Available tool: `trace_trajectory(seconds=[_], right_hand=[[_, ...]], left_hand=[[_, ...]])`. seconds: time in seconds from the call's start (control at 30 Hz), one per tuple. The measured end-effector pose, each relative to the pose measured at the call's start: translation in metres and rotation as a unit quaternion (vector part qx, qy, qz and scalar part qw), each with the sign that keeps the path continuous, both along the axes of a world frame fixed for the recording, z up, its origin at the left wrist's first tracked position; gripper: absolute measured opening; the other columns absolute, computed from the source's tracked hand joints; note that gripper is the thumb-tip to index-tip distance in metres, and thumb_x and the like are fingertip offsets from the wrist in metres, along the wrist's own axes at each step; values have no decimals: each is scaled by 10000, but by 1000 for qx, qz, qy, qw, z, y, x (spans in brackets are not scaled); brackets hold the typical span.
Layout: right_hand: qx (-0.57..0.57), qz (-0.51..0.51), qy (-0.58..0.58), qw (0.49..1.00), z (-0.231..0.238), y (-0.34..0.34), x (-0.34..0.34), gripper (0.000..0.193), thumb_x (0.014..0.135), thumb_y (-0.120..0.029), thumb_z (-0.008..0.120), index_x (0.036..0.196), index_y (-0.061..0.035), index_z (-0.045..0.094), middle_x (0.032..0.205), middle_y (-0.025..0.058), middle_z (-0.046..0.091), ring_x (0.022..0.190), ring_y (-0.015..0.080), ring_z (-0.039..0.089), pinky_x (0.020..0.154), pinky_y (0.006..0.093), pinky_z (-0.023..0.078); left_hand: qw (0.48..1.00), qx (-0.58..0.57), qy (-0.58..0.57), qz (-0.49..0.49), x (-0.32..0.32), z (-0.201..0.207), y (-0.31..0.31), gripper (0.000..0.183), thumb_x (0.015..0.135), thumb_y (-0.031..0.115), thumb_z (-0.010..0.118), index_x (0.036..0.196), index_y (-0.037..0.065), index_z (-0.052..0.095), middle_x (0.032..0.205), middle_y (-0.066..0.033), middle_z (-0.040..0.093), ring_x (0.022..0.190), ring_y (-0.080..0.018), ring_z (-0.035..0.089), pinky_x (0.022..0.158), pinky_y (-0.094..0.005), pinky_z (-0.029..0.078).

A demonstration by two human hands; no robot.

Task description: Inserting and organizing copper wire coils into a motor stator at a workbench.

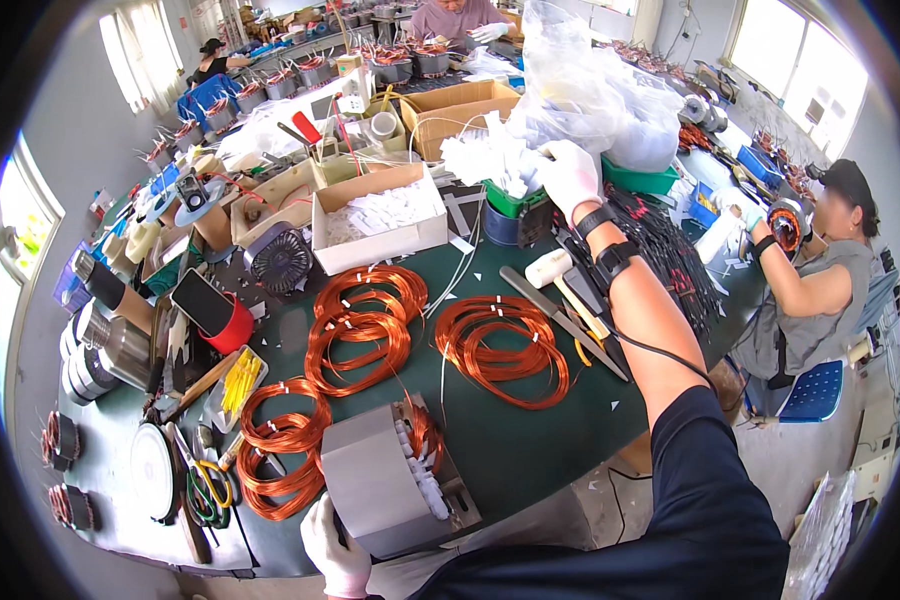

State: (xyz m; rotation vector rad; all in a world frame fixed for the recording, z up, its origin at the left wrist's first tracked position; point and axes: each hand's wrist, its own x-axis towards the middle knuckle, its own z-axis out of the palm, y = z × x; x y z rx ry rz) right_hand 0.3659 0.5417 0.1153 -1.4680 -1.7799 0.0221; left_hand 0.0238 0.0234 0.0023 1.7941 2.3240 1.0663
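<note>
My left hand (333,550), in a white glove, grips the lower left edge of a grey stator core (372,480) at the table's near edge. Copper wire and white slips show in the core's opening. My right hand (571,178), also gloved in white, reaches far across the table to a heap of white paper slips (492,158) in a green bin (510,203). Its fingertips are at the heap's right side, and I cannot make out whether they pinch a slip. Coils of copper wire (358,345) lie beyond the core, with another coil (500,350) to their right.
A white mallet (548,268) and a long flat blade (560,318) lie under my right forearm. A cardboard box of slips (380,215), a small fan (281,262), a phone (204,302) and scissors (210,490) stand or lie leftward. A co-worker (820,260) sits at right.
</note>
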Motion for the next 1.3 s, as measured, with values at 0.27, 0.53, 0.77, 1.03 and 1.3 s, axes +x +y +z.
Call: trace_trajectory(seconds=[0.27, 0.53, 0.77, 1.03, 1.3], right_hand=[[76, 14, 36, 996, 8, -19, 1, 228, 911, -261, 722, 1024, -74, 787, 1010, 146, 763, 938, 313, 727, 857, 385, 552], [150, 1, 79, 986, 35, -36, 18, 187, 921, -246, 684, 975, -94, 778, 957, 159, 752, 919, 363, 715, 830, 429, 554], [-54, 316, 387, 864, 83, -239, -55, 46, 962, -70, 689, 987, -34, 677, 791, -31, 636, 673, 61, 585, 604, 239, 469], [-113, 513, 290, 800, 39, -410, -92, 126, 895, 96, 717, 990, 21, 683, 946, 88, 703, 750, 108, 648, 650, 249, 518], [-67, 462, 209, 860, 30, -432, -100, 215, 865, -37, 772, 1051, -27, 664, 1008, 58, 674, 826, 134, 630, 722, 305, 506]], left_hand=[[1000, 6, 23, -1, -2, 1, -3, 475, 842, -4, 652, 1314, -49, 621, 1194, -218, 676, 1120, -400, 615, 1014, -473, 479], [999, 37, 14, 4, 1, 1, -1, 458, 852, 12, 683, 1305, -33, 638, 1194, -213, 678, 1120, -394, 624, 1015, -459, 483], [994, 94, -52, 13, 0, 11, -9, 466, 838, -40, 669, 1303, -37, 629, 1179, -205, 668, 1088, -360, 647, 982, -430, 508], [925, 147, -301, -181, 36, 127, -5, 553, 808, 103, 805, 1301, -36, 595, 1095, -122, 690, 970, -192, 678, 892, -343, 551], [869, 96, -477, -91, 45, 132, -29, 86, 859, -48, 655, 918, -59, 717, 826, -78, 687, 708, -112, 645, 653, -242, 500]])
